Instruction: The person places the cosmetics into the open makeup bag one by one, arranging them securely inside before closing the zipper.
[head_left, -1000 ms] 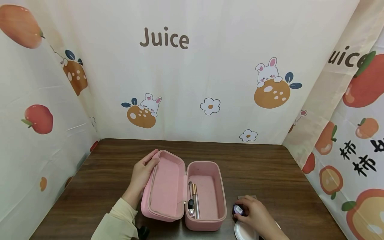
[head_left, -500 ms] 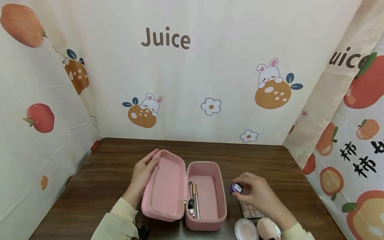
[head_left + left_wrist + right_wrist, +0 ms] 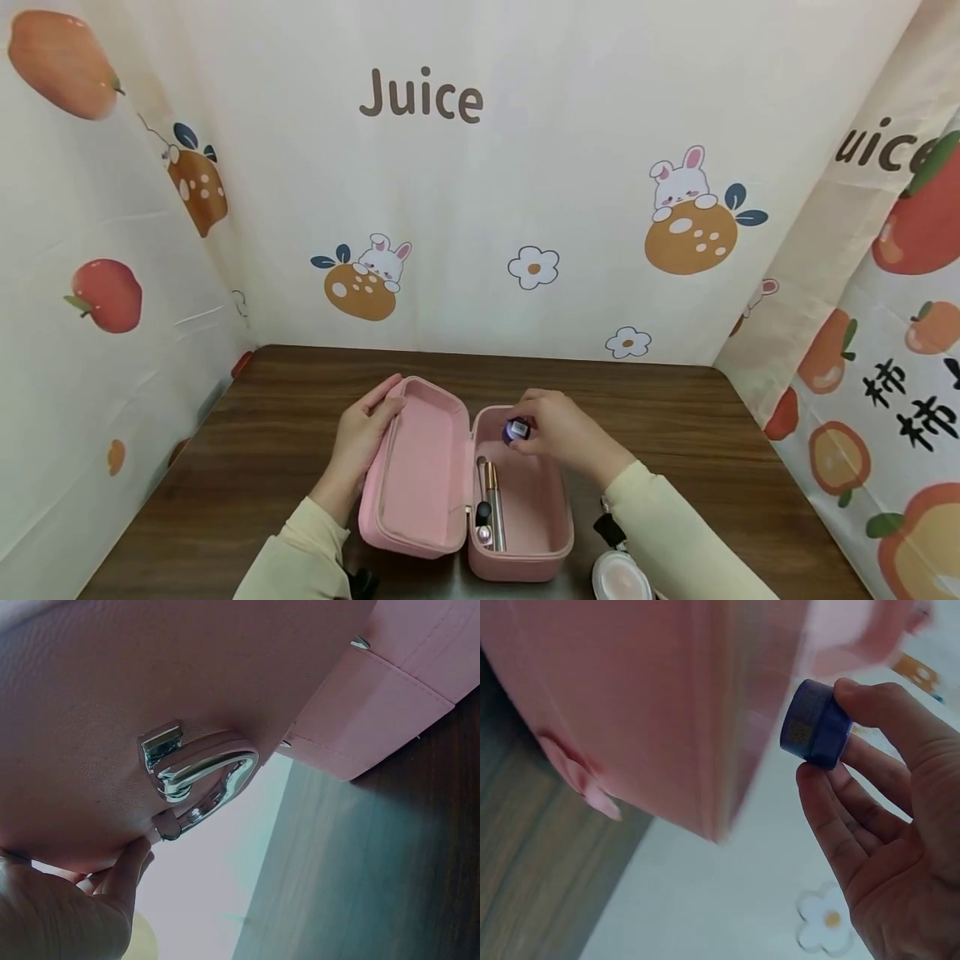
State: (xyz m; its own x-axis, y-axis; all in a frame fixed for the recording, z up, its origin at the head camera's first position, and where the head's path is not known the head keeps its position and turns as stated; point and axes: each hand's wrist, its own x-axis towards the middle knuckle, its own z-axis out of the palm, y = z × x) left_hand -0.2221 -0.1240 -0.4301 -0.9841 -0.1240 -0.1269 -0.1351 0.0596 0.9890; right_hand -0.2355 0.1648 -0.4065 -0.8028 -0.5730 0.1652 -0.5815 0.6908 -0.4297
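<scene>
A pink zip case (image 3: pixel 525 568) stands on the table with its lid (image 3: pixel 423 467) folded out to the left. My left hand (image 3: pixel 362 440) grips the lid's far left edge, thumb over the rim; the left wrist view shows the lid's outside with a metal-trimmed handle (image 3: pixel 217 780). Between thumb and fingers, my right hand (image 3: pixel 562 429) pinches a small blue-purple jar (image 3: pixel 816 724) over the far end of the case's base. Along the base's left side lie a makeup brush (image 3: pixel 482 487), a silver tube with a gold cap (image 3: pixel 495 508) and a small black-topped item (image 3: pixel 483 515).
Right of the case, a round white compact (image 3: pixel 621 577) and a black-capped item (image 3: pixel 609 530) lie on the wooden table (image 3: pixel 300 400), partly behind my right sleeve. A dark object (image 3: pixel 363 583) sits beside my left sleeve. Printed curtains (image 3: pixel 465 192) hang around the table.
My right hand has lifted the jar from the right side of the table and carried it left over the case. The left hand keeps its grip on the lid.
</scene>
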